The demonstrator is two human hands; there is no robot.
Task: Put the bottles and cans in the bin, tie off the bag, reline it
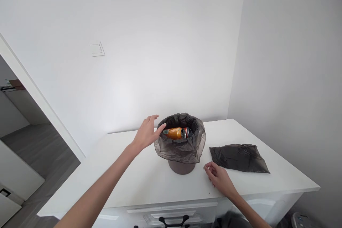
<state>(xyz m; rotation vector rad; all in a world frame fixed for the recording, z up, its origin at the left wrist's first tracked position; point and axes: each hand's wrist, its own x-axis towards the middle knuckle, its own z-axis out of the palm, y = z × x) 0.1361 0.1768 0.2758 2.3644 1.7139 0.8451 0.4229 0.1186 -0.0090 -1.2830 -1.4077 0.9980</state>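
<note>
A small brown trash bin [182, 168] stands upright, lined with a thin black trash bag [177, 151] folded over its rim. Inside lie an orange can [174, 133] on its side and, partly hidden behind it, a red can [188, 131]. My left hand [148, 131] is open at the left of the bin, thumb and fingers apart, with the thumb tip by the bag's rim; whether it touches the bag I cannot tell. Right of the bin, my right hand [217, 176] is low over the white top, fingers curled in and nothing visible in them. Beyond it lies a flat, folded black trash bag [240, 157].
The white cabinet top [152, 185] meets the wall at the back, and its front edge runs above a drawer with a black handle [173, 221]. A light switch [97, 49] is on the wall. A doorway opens at the left.
</note>
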